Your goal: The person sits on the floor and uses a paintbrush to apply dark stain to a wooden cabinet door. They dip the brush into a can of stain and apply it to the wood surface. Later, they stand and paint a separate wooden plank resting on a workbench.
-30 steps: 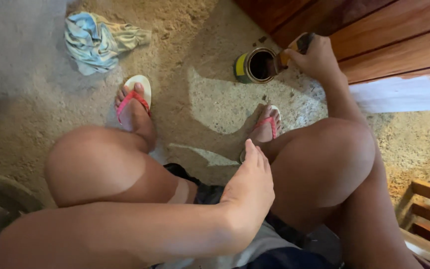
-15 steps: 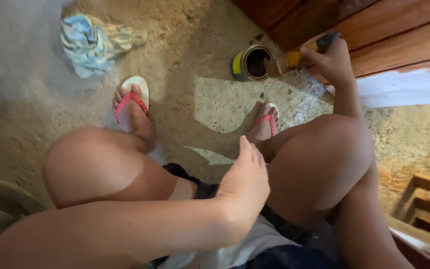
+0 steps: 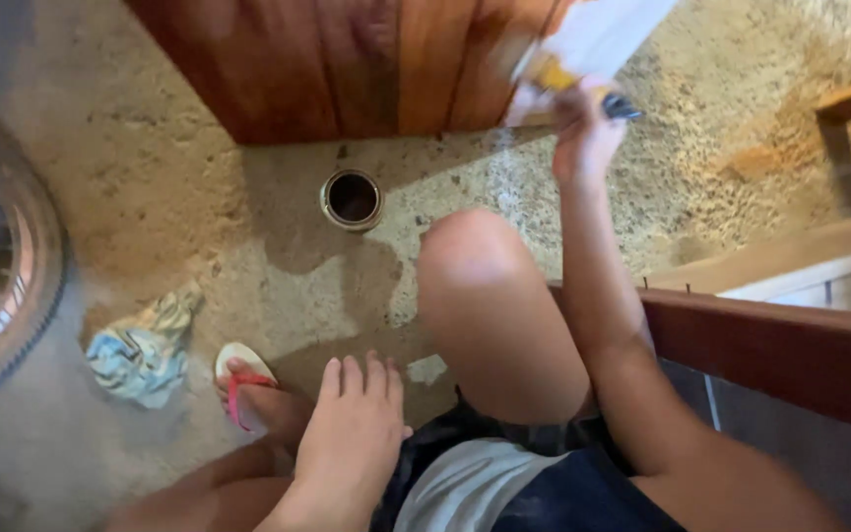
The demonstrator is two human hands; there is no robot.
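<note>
Up high, paintbrush (image 3: 583, 91) inside right grip (image 3: 583, 138)

- The right hand (image 3: 583, 133) is motion-blurred; its fingers wrap a brush (image 3: 568, 84), hiding most of the handle, and the bristles smear into the pale sheet behind.
- The left hand (image 3: 352, 433) rests flat; its forearm is cut off by the bottom edge.
- The tin can (image 3: 352, 199) holds something dark, too small to make out.
- The round metal frame (image 3: 12, 286) is cut off at the left edge.
- The pink-strapped sandal (image 3: 238, 379) is partly hidden by the foot.
</note>
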